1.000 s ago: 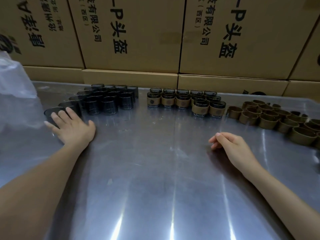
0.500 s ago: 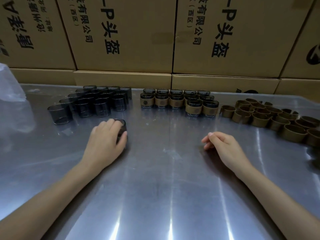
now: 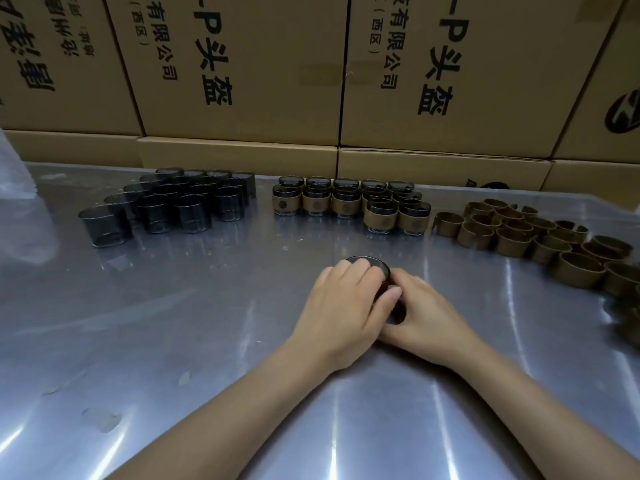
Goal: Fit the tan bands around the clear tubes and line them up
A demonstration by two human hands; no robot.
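Both hands meet around one clear tube (image 3: 367, 264) just right of center frame on the shiny counter (image 3: 207, 341). Left hand (image 3: 341, 306) has its fingers curled over the tube's top and near side; right hand (image 3: 427, 315) cups it from the right, fingers wrapped close. Bare tubes (image 3: 166, 206) sit upper left, banded tubes (image 3: 349, 204) upper middle, loose tan bands (image 3: 540, 237) far right, with cardboard boxes (image 3: 242, 71) behind

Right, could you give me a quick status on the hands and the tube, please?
Left hand gripping bare tube mid-table. Right hand touching it from the other side. No band on it yet; loose bands far right. Nothing in the way.
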